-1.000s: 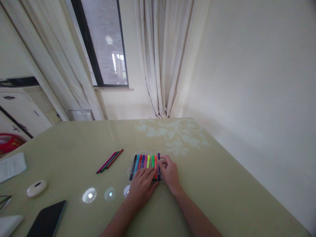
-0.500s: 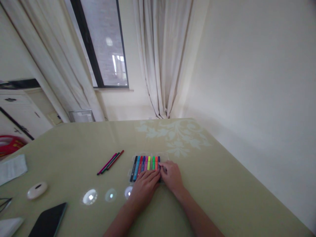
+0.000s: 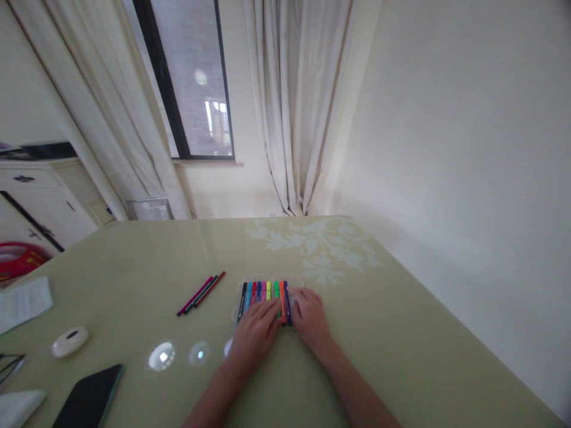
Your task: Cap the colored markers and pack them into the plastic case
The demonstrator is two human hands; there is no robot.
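A clear plastic case (image 3: 234, 312) lies on the table with several coloured markers side by side in it. My left hand (image 3: 255, 326) rests flat over the lower part of the markers, fingers stretched out and hiding their ends. At the right end of the row, my right hand (image 3: 311, 313) lies over the case's edge with bent fingers. Its fingertips are beside the dark blue marker (image 3: 287, 304), thumb and forefinger apart. Left of that one are an orange marker (image 3: 282, 294) and a green marker (image 3: 276, 289). A narrow gap separates the green marker from the yellow marker (image 3: 268, 289).
Left of the case lie three loose pens, among them a magenta pen (image 3: 195, 295) and a dark red pen (image 3: 210, 289). A black tablet-like device (image 3: 89, 397), a white rounded object (image 3: 70, 342) and paper (image 3: 24, 304) lie further left. A wall (image 3: 468, 178) borders the table's right side.
My left hand has slid left, uncovering more of the green, orange and dark blue markers. My right fingertips have shifted slightly off the dark blue marker and opened a little.
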